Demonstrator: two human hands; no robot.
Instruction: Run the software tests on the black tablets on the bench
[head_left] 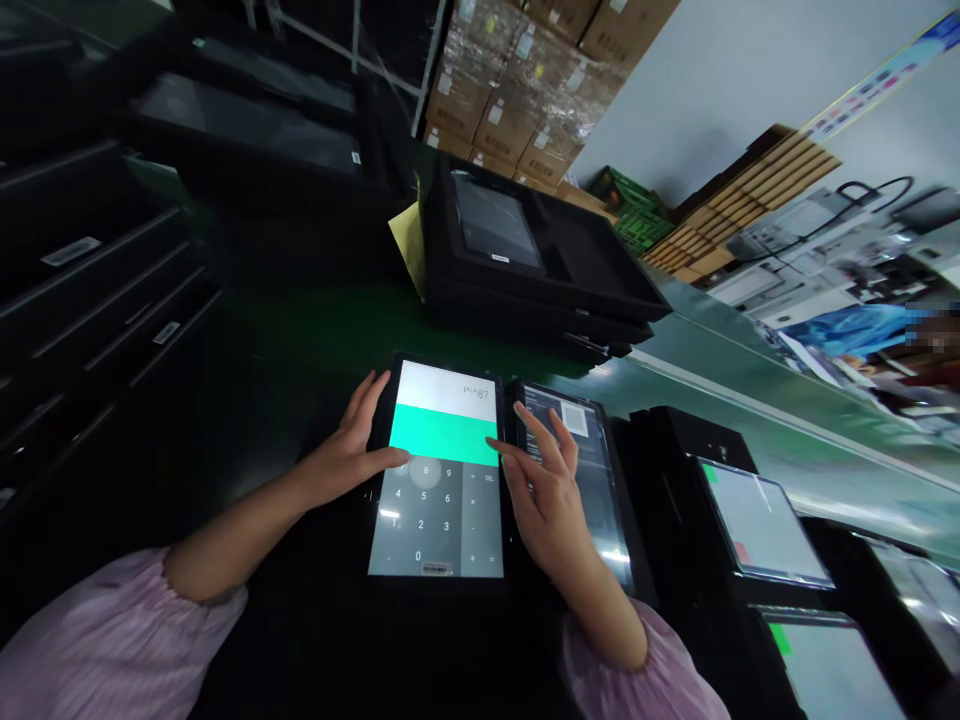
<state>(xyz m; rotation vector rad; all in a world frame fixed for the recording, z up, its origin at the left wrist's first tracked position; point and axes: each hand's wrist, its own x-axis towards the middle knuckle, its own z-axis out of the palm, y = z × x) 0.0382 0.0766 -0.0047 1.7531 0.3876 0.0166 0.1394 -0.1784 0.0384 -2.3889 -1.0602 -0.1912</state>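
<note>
A tablet (435, 520) lies face up in front of me with a calculator on its lit screen. Its display has a white band, a green band and grey number keys, and a pale circle surrounds the 8. My left hand (349, 450) rests at the tablet's left edge, fingers spread, the thumb reaching over the screen near the 7. From the right, my right hand (547, 490) extends a finger to the right part of the green band; whether it touches the glass I cannot tell. Its other fingers are apart above a second tablet (604, 500), which shows a dark screen with a white square code.
Stacked black trays (555, 290) stand behind, the top one holding a dark-screened tablet (495, 222). More black trays (105, 270) are piled at left. Several lit tablets (765, 520) lie at right. Cardboard boxes (517, 90) and a green crate (634, 210) are in the background.
</note>
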